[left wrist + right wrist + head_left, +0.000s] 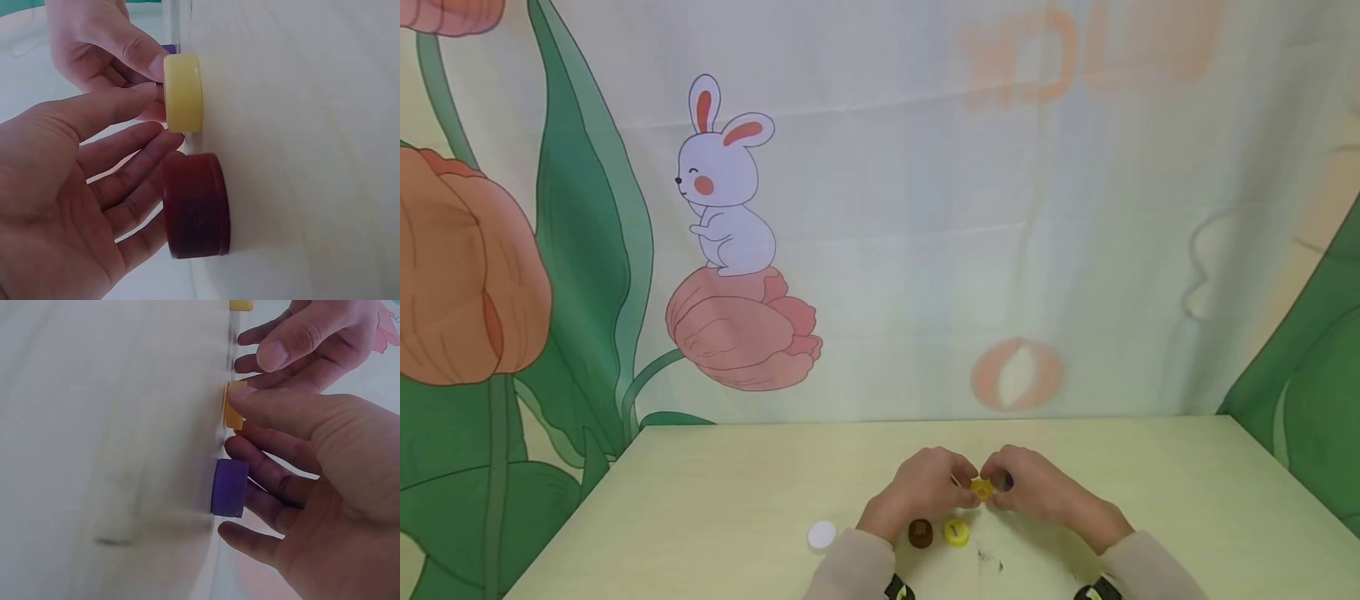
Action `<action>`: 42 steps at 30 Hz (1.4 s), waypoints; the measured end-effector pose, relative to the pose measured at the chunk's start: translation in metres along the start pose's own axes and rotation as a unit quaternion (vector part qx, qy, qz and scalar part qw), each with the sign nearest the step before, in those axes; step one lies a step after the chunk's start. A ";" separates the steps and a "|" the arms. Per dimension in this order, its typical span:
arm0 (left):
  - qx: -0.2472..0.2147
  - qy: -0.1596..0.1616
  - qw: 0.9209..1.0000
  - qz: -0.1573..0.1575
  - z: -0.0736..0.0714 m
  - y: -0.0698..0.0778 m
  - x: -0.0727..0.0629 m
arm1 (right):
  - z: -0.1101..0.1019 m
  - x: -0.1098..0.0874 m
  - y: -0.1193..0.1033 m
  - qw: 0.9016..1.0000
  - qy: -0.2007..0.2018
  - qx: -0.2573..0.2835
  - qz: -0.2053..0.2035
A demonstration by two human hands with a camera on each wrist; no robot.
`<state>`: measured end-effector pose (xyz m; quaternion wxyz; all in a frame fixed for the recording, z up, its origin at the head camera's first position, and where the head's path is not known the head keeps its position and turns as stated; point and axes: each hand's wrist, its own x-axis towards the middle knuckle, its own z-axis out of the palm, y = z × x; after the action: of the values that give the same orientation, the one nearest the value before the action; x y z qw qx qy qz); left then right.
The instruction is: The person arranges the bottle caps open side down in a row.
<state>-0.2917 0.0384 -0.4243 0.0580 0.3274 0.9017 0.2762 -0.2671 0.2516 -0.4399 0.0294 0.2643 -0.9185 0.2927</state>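
A small orange-yellow bottle cap (982,490) lies between the fingertips of both hands on the table. My right hand (1036,485) pinches it, the thumb (250,400) on its near side and a finger on the far side. My left hand (925,482) reaches toward it from the left, with extended fingers by its edge; the left thumb tip appears apart from it in the right wrist view. A ridged purple cap (230,488) stands by the right hand's other fingers. Nearer the person are a yellow cap (184,93) and a brown cap (197,205), beside the left hand.
A white cap (822,536) lies left of the left forearm. Dark marks show on the pale table (737,483) in front of the person. Behind its far edge hangs a printed cloth (887,250) with a rabbit and tulips.
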 end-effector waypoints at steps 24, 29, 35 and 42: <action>-0.048 0.076 0.995 0.052 -0.004 -0.011 -0.008 | -0.009 -0.004 -0.017 0.996 0.030 0.077 0.029; -0.074 0.104 0.990 0.057 -0.008 -0.009 -0.017 | -0.010 -0.006 -0.024 0.996 0.038 0.080 0.022; -0.094 0.139 0.983 0.075 -0.010 -0.006 -0.020 | -0.013 -0.008 -0.032 0.994 0.052 0.092 0.009; -0.100 0.159 0.978 0.092 -0.009 -0.008 -0.018 | -0.016 -0.010 -0.034 0.992 0.060 0.107 0.015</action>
<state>-0.2845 0.0177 -0.4221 -0.0795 0.3532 0.8335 0.4174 -0.2433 0.2416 -0.4109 0.0513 0.2338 -0.8825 0.4048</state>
